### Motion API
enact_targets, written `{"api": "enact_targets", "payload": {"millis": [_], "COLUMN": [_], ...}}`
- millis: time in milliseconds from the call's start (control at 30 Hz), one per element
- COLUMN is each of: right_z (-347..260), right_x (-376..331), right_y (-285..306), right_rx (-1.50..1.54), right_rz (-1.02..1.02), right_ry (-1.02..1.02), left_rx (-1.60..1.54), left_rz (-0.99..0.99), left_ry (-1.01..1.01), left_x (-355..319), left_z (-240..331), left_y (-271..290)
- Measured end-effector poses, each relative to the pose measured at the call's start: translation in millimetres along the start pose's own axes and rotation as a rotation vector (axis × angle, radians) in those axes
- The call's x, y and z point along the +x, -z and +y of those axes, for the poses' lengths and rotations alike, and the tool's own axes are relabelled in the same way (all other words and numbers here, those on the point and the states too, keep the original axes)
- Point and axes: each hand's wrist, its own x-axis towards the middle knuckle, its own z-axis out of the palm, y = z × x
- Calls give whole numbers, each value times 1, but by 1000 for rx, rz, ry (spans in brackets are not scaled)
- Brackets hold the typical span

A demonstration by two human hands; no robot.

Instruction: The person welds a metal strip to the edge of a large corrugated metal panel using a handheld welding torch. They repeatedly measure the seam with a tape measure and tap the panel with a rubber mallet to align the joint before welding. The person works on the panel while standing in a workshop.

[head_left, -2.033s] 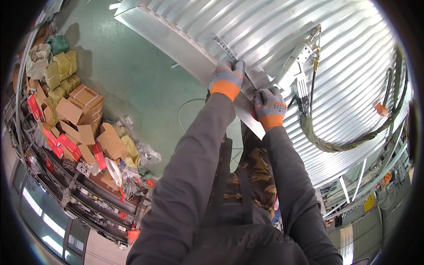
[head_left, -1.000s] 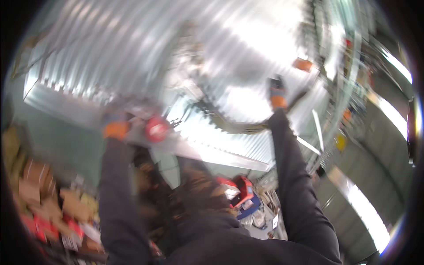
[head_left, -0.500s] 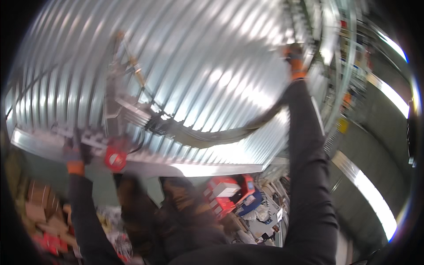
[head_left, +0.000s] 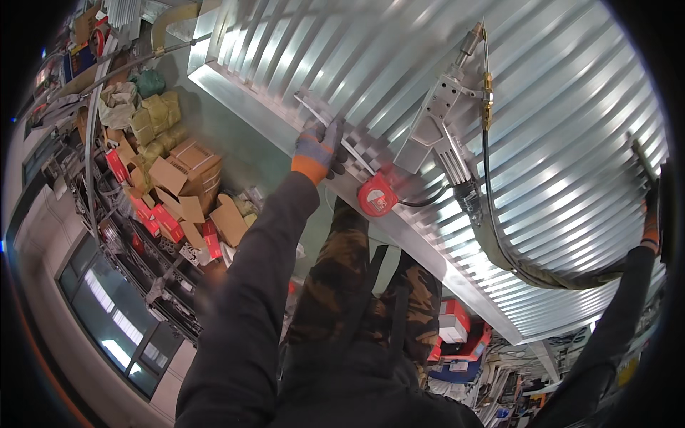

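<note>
At about eleven o'clock from the picture's centre, the left hand (head_left: 317, 151), in a grey glove with an orange cuff, presses down on a flat metal bracket (head_left: 335, 135) that lies on the near edge of a large ribbed metal sheet (head_left: 571, 143). Its fingers are bent over the strip, gripping or pinning it; I cannot tell which. The bracket's long axis runs from ten o'clock to four o'clock, along the sheet's edge, and its four o'clock end points at a round red tape measure (head_left: 377, 195) resting just beside the hand, toward four o'clock from it. The left hand is by far the nearer to both.

Toward two o'clock from the tape measure sits a grey metal clamp tool (head_left: 437, 132) with a brass fitting, and a thick grey hose (head_left: 499, 242) curves from it across the ribs toward the far rim. At three o'clock, at the very edge of view, the right hand (head_left: 651, 214) is stretched out along the sheet's far side; its glove shows only as an orange and dark sliver, and whether it closes on anything I cannot tell.

Below the sheet's edge lies a green floor (head_left: 235, 135), with cardboard boxes (head_left: 187, 175) and red packets heaped at nine o'clock.
</note>
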Motion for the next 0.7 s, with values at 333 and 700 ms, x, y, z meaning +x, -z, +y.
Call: {"api": "enact_targets", "payload": {"millis": [333, 700], "right_z": [-332, -568], "right_x": [-290, -611], "right_y": [49, 92], "right_rx": [638, 1039], "right_rz": [-14, -219], "right_ry": [345, -636], "left_rx": [-66, 132], "left_rz": [-76, -186], "left_ry": [-3, -129], "left_x": [7, 39], "left_z": [-8, -27], "left_y": [22, 11]}}
